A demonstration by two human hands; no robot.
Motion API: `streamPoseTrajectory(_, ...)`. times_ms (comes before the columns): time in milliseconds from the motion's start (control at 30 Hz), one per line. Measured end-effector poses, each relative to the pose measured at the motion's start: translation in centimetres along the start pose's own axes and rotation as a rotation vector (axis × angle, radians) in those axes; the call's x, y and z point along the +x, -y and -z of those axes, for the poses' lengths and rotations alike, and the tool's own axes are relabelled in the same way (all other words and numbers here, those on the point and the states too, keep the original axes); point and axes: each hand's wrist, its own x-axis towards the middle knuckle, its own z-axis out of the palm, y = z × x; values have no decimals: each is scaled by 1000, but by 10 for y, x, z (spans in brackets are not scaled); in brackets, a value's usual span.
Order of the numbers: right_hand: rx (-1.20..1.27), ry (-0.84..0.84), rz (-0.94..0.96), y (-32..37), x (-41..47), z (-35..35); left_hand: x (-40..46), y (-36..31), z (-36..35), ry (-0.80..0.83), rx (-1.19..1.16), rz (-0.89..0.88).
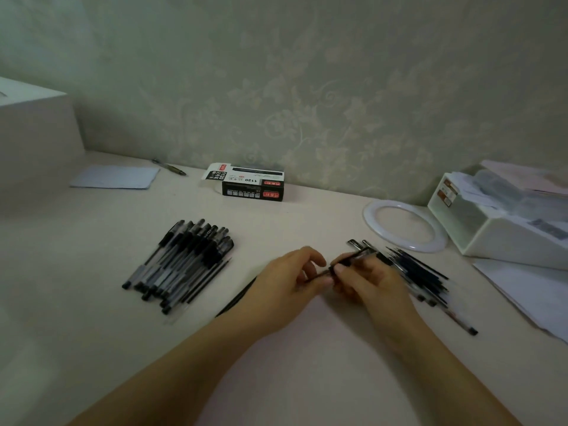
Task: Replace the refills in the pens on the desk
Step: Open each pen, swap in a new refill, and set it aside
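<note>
At the middle of the desk, my left hand and my right hand meet and both pinch one black pen, which points up to the right. The join between the hands is partly hidden by my fingers. A pile of several capped black pens lies to the left. To the right lies a heap of dark refills and pens. A thin dark refill pokes out from under my left wrist.
A black pen box stands by the wall. A white ring and a white organiser box sit at the right, with papers below them. A pale cloth, a lone pen and a white box are far left.
</note>
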Motion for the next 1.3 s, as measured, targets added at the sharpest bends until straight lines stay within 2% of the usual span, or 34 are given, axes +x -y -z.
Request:
streamPoseTrajectory(100,-21,-71,-4,1,1,2,0,0,1,51,54,-70)
streamPoseTrajectory(233,-63,-191,35,-5,5,9,3,5,4,42,159,-71)
streamPoseTrajectory(433,-201,-72,96,-11,3,9,5,18,15,-83,236,18)
streamPoseTrajectory(533,-240,-82,102,-14,4,7,6,21,22,-189,318,76)
streamPoseTrajectory(600,-263,-86,107,-16,2,3,6,19,26,-252,368,41)
streamPoseTrajectory(667,-252,-69,109,-16,0,-1,5,13,25,-225,426,-54)
streamPoseTrajectory(767,-278,21,155,-16,2,2,2,0,15,-62,392,-203)
streamPoseTrajectory(900,-292,81,193,-14,1,3,2,0,6,82,274,-162)
streamPoseTrajectory(1067,-273,89,180,-14,1,2,-1,4,5,37,475,-180)
streamPoseTrajectory(1300,-206,71,189,-10,0,3,-1,2,8,22,418,-81)
